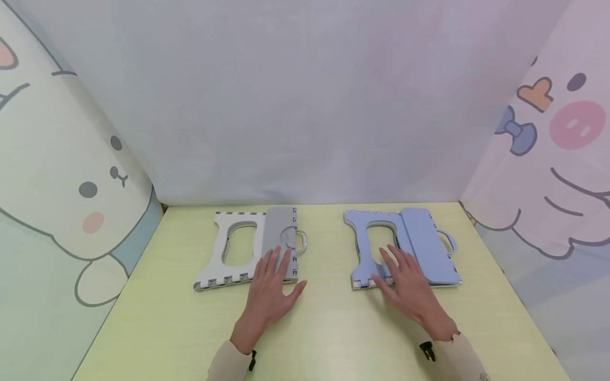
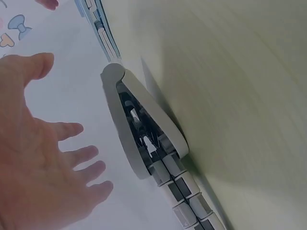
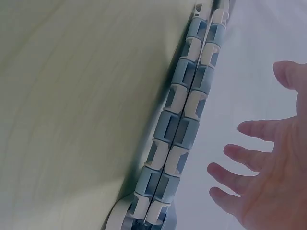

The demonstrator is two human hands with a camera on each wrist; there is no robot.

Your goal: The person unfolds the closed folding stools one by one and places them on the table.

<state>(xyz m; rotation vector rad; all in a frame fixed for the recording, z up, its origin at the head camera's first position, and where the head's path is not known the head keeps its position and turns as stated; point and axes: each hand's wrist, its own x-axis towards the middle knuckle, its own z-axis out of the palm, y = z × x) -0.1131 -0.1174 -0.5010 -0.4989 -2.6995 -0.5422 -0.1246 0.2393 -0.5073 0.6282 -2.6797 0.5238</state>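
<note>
Left hand: we see it palm down, wrist nearest us, fingers pointing away and slightly right, thumb spread to the right.
Left fingers: released, loosely extended and grasping nothing; the left wrist view shows us a gap between them and the stool's hinged edge.
Gray-and-white folding stool: folded and lying below and beyond the left fingertips, its gray panel partly under them; we find its loop handle to the right of these fingertips.
Right hand: we see it palm down, fingers angled away and to the left, thumb out to the left.
Right fingers: released, apart and relaxed, holding nothing; the right wrist view shows us space between them and the hinges.
Blue folding stool: folded below the right fingers, which hover over its cutout and near bar; its blue handle lies beyond them, rightward.
Table: we see it beneath both hands.
</note>
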